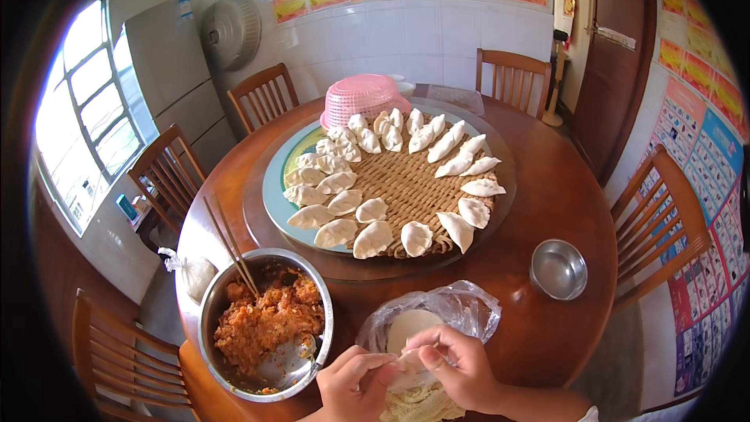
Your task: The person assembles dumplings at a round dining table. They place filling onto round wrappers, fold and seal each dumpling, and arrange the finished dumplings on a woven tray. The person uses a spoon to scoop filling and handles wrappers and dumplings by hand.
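Observation:
Between the fingertips of my left hand (360, 384) and my right hand (454, 366) is a pale dumpling (412, 357), pinched at its edge from both sides and mostly covered by the fingers. Just beyond the hands, round dumpling wrappers (410, 325) lie in a clear plastic bag (469, 305). A yellowish, rough-textured item (425, 403) shows under the hands; I cannot tell what it is. To the left stands a steel bowl (206, 328) of orange-red minced filling (269, 319), with chopsticks (229, 243) and a metal spoon (312, 366) in it.
Several shaped dumplings (373, 239) ring a woven bamboo tray (404, 181) on the turntable (504, 220). Behind it sits a pink plastic basket (363, 97). A small steel bowl (558, 269) stands right, a tied white bag (193, 272) left. Wooden chairs (662, 228) surround the round table (562, 193).

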`<action>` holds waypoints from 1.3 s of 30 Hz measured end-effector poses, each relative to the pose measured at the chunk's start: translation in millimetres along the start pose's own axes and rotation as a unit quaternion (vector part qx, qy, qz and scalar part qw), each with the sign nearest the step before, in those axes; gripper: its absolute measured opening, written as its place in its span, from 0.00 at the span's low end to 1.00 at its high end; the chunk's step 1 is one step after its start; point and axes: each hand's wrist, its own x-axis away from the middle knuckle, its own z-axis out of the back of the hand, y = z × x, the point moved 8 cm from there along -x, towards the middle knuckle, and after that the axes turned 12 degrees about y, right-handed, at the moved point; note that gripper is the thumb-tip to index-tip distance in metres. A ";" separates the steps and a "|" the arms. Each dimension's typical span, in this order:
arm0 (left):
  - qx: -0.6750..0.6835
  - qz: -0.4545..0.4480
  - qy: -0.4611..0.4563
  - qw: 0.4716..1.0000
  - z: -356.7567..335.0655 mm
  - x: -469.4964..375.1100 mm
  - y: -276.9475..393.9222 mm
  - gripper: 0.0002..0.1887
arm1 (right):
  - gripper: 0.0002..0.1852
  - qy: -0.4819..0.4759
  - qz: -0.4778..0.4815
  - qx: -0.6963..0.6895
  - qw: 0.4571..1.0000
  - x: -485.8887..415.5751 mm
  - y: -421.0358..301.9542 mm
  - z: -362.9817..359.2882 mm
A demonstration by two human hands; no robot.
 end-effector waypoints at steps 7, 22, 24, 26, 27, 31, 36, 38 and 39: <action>0.106 0.019 0.001 0.994 0.4 2.2 -8.6 0.12 | 0.19 -0.082 -0.107 -0.065 0.989 12.9 9.8 -21.8; 0.059 -0.002 -0.186 0.981 -21.6 8.4 -5.6 0.14 | 0.19 -0.168 -0.004 0.065 0.984 4.8 -3.5 -5.6; 0.065 0.001 -0.186 0.980 -23.3 9.3 -3.3 0.12 | 0.18 -0.160 -0.021 0.010 0.987 4.6 -5.5 -4.3; 0.065 -0.020 -0.165 0.984 -19.6 8.8 2.8 0.11 | 0.19 -0.165 -0.059 -0.053 0.983 7.8 -4.4 -7.2; 0.064 -0.031 -0.155 0.985 -17.5 8.6 5.6 0.11 | 0.20 -0.173 -0.089 -0.088 0.977 10.6 -2.6 -10.3; 0.071 0.003 -0.172 0.982 -15.7 7.6 1.0 0.12 | 0.20 -0.161 -0.097 -0.137 0.973 13.1 -2.5 -13.9; 0.104 -0.014 -0.192 0.976 -17.5 3.1 -4.0 0.10 | 0.18 -0.190 -0.064 -0.019 0.980 10.6 2.4 -11.3; 0.087 -0.044 -0.202 0.975 -20.3 2.6 -3.4 0.08 | 0.19 -0.206 -0.050 0.017 0.977 11.1 2.8 -13.0; 0.068 -0.054 -0.211 0.974 -22.2 3.3 -3.2 0.08 | 0.19 -0.203 -0.053 0.021 0.978 10.8 3.4 -13.2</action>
